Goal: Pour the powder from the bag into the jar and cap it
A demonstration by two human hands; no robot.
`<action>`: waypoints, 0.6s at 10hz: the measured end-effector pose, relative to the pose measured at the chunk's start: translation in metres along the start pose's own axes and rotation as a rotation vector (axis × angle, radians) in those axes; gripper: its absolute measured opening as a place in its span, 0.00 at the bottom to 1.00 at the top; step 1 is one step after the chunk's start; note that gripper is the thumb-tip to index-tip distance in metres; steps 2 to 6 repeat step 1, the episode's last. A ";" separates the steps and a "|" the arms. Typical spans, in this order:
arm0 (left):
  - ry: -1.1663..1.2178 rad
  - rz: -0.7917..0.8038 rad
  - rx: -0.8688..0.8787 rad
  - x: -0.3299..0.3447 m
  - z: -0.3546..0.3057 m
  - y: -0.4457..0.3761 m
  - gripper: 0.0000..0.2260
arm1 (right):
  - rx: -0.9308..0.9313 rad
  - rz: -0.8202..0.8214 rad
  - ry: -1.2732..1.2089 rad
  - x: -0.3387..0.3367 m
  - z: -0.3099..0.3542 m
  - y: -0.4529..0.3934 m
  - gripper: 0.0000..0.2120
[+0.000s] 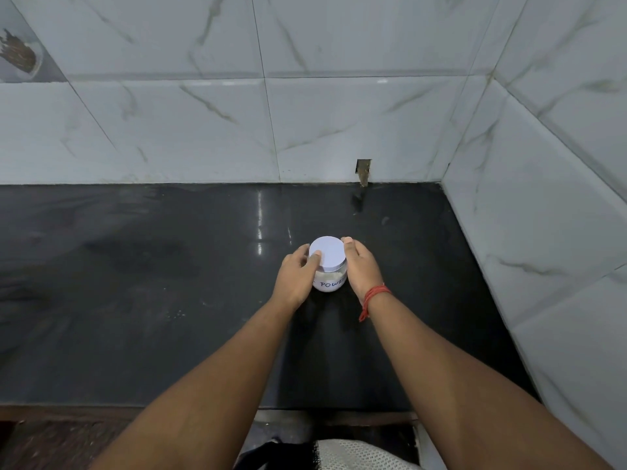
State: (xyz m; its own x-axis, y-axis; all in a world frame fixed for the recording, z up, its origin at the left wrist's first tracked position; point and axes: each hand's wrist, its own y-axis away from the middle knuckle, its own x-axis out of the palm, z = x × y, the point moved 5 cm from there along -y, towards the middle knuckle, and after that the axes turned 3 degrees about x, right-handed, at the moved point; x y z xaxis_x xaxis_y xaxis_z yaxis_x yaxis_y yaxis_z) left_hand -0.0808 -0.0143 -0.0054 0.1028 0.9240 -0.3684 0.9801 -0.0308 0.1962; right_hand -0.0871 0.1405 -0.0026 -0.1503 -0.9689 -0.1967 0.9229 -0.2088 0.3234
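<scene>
A small clear jar (328,281) stands upright on the black counter (169,300), with pale powder inside and a white label reading "POWD". A round white cap (327,252) sits on top of it. My left hand (297,278) wraps the jar's left side, its thumb lying on the cap's edge. My right hand (361,269) holds the right side, fingers curled round the cap's rim. A red thread circles my right wrist. No bag is in view.
Marbled white wall tiles (339,113) rise behind the counter and along its right side (543,215). A small broken notch (363,171) marks the back wall's base. The counter's front edge (135,407) runs below my forearms.
</scene>
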 end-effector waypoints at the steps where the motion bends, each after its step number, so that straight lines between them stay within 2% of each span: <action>1: -0.147 -0.068 0.042 -0.007 -0.010 -0.001 0.27 | -0.124 -0.054 0.138 -0.005 0.019 0.008 0.20; 6: -0.147 -0.068 0.042 -0.007 -0.010 -0.001 0.27 | -0.124 -0.054 0.138 -0.005 0.019 0.008 0.20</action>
